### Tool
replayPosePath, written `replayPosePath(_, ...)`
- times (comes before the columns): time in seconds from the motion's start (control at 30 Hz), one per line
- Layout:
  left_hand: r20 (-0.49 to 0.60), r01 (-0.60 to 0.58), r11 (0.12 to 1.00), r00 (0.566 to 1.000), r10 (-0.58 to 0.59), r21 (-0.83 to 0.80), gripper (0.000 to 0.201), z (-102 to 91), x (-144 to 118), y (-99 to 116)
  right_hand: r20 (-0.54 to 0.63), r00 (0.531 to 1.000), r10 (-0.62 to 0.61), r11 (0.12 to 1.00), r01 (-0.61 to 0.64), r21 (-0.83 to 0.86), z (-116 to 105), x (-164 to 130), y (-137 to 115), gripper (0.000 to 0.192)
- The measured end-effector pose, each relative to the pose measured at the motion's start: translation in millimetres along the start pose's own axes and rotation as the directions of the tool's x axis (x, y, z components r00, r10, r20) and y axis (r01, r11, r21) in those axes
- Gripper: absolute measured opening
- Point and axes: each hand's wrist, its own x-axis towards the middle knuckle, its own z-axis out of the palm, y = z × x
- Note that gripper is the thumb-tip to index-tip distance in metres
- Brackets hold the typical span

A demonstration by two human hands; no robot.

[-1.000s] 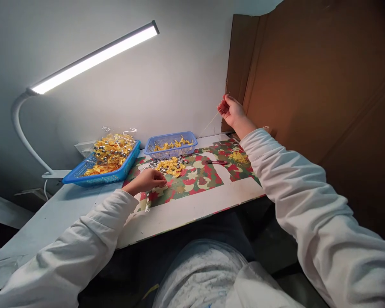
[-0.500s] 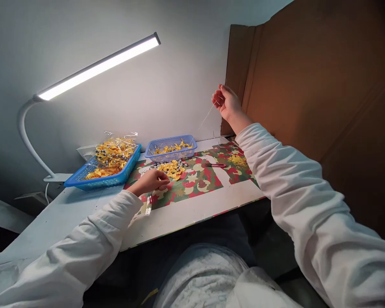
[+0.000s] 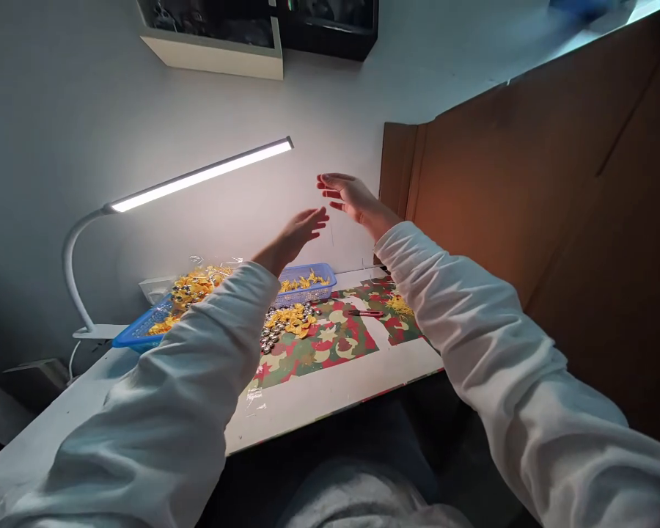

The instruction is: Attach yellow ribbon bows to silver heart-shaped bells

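Both hands are raised above the table [image 3: 330,385], in front of the white wall. The left hand [image 3: 300,231] is flat and open, fingers stretched out toward the right and slightly up, gripping nothing. The right hand [image 3: 349,196] is just beside it, a little higher and nearer the cardboard [image 3: 528,205], also spread open with the fingers pointing left; the fingertips of the two hands are close but apart. A very thin thread [image 3: 331,233] seems to hang straight down below the right hand, between the two hands; whether a finger pinches it I cannot tell, it is too fine. Relative to the lamp [image 3: 198,177], whose lit bar slants up toward the hands, both hands sit just past its right end. Under the lamp a large blue basket [image 3: 137,334] holds yellow pieces and silver beads in a clear bag, partly hidden by the left sleeve [image 3: 198,367]. To the right of it a small blue basket [image 3: 308,282] holds more yellow pieces, directly below the hands. In front of that basket a loose heap of yellow pieces [image 3: 291,319] and beads lies on a red and green patterned sheet [image 3: 330,345]. A red tool [image 3: 368,313] lies on the sheet further right, near the foot of the cardboard.
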Motion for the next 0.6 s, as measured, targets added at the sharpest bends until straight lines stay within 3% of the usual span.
replayPosePath(0.17,0.026,-0.037,0.980,0.999,0.043,-0.198,0.031,5.3,13.2,25.7,0.088,0.996,-0.019,1.000,0.019,-0.002,13.2,-6.7,-5.0,0.009)
replayPosePath(0.3,-0.012,0.003,0.969,1.000,-0.006,-0.249,0.025,1.4,-6.3,24.5,0.060,0.995,-0.083,0.994,0.078,0.076,3.4,16.1,1.5,0.020)
replayPosePath(0.47,0.127,0.206,0.956,0.975,-0.182,-0.209,0.029,-9.6,-72.7,-4.2,-0.132,0.982,-0.138,0.981,0.153,0.116,-41.1,38.7,22.3,0.036)
replayPosePath(0.6,0.101,0.239,0.964,0.968,-0.228,-0.118,0.035,-25.9,-142.5,-37.6,-0.279,0.960,0.033,0.988,0.011,0.156,-73.6,12.2,66.8,0.025)
